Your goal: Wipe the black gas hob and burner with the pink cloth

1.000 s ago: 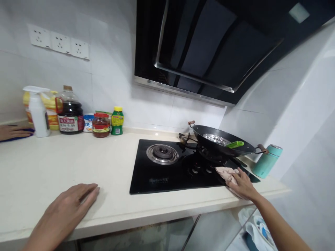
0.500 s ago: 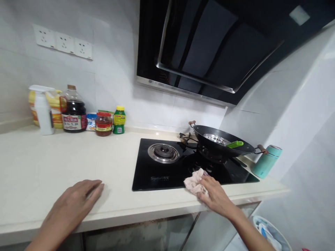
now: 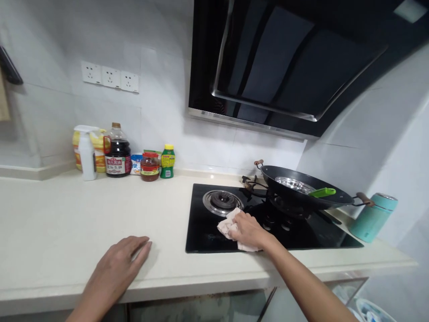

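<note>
My right hand [image 3: 248,230] presses a crumpled pale pink cloth [image 3: 229,226] onto the black glass gas stove [image 3: 204,241], just in front of the left burner [image 3: 223,202]. Its fingers curl over the cloth and hide part of it. On the cream countertop [image 3: 161,214], left of the stove, my left hand [image 3: 120,264] rests with its fingers stretched out and nothing in it. A black wok [image 3: 298,197] with wooden handles sits over the right burner. Inside it are a shiny perforated metal piece [image 3: 291,183] and a green-handled utensil [image 3: 322,192].
Along the back wall stand a white spray bottle [image 3: 87,156], a soy sauce bottle [image 3: 117,156], a red-lidded jar [image 3: 149,167] and a green bottle [image 3: 168,162]. A teal flask [image 3: 373,219] is right of the stove. The black range hood [image 3: 275,67] hangs above.
My right hand has slid the cloth from the stove's front edge left and inward toward the left burner. My left hand stays on the countertop. The view has turned slightly left.
</note>
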The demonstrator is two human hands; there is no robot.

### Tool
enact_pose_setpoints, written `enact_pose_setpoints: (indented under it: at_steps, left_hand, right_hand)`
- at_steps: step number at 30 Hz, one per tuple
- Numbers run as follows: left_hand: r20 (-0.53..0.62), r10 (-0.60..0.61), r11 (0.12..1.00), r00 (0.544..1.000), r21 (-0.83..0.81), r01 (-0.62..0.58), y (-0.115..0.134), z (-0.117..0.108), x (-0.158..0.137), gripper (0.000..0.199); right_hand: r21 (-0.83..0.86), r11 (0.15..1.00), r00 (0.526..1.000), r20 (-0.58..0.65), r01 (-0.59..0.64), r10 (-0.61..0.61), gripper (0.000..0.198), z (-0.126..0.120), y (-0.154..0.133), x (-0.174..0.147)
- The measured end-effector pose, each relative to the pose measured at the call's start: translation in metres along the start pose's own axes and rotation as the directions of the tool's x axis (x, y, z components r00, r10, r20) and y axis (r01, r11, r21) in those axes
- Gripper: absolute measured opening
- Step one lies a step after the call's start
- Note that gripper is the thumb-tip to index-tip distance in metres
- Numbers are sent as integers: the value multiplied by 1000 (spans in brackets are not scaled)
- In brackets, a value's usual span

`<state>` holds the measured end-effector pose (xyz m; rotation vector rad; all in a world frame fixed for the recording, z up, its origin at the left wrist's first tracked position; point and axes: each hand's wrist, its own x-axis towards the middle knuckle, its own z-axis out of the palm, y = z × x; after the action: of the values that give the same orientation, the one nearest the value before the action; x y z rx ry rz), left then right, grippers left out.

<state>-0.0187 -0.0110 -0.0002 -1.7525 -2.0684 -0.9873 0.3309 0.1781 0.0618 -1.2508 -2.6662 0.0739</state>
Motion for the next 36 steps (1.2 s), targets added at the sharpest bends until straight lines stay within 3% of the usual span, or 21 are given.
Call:
enact_pose_setpoints:
  at_steps: [7, 12, 16, 21, 25, 29, 33, 36]
  left_hand:
    - [-25, 13, 999, 1000, -34, -14, 7, -4, -2, 42]
    - [-43, 18, 998, 999, -54, -21, 9, -6, -4, 39]
    - [-38, -11, 997, 999, -76, 8, 8, -5, -5, 38]
    - [-25, -23, 996, 999, -88, 21, 10, -6, -5, 39]
    - [-13, -26, 995, 1000, -100, 24, 14, -10, -4, 39]
    - [-29, -31, 996, 999, -90, 28, 15, -12, -2, 41]
    - [-46, -26, 995, 999, -92, 22, 9, -11, 0, 41]
    - [-72, -9, 994, 997, -109, 1, 0, -7, 4, 39]
  right_hand:
    - [16, 999, 997, -70, 32, -31, 16, -2, 2, -18]
    - [161, 970, 963, -170, -183, 210, 40, -18, 34, 8]
    - [75, 947, 938, -132, -313, 321, 51, -6, 46, 33]
    - [-28, 933, 931, -91, -358, 354, 53, 15, 31, 22]
    - [-67, 946, 947, -81, -317, 311, 52, 17, 2, 9]
    - [-37, 979, 977, -80, -201, 198, 56, 20, -45, 17]
    - [37, 999, 995, -103, 4, -1, 43, 27, -101, 23]
    - [90, 972, 967, -157, 216, -200, 35, 34, -135, 15]
